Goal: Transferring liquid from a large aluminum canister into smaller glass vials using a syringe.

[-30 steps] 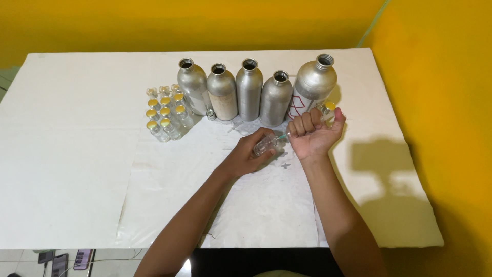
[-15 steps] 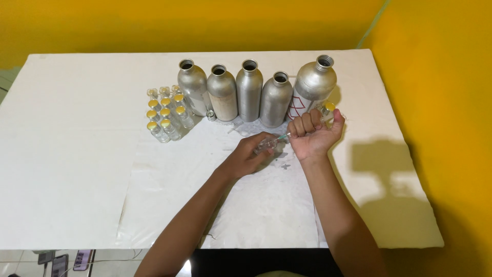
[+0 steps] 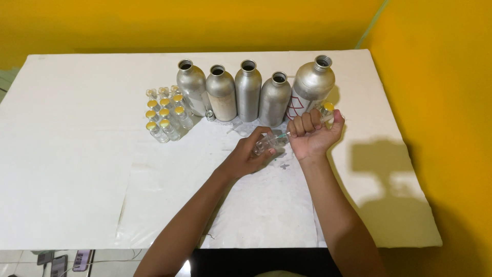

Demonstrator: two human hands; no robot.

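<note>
My left hand holds a small clear glass vial tilted on its side above the white table. My right hand is closed in a fist around a syringe with a yellow plunger end by my thumb; its thin tip points left into the vial's mouth. Both hands hover just in front of a row of several open silver metal bottles.
A cluster of several small glass vials with yellow caps stands left of the bottles, a few uncapped behind them. One small vial sits between two bottles. A yellow wall runs behind and to the right of the table.
</note>
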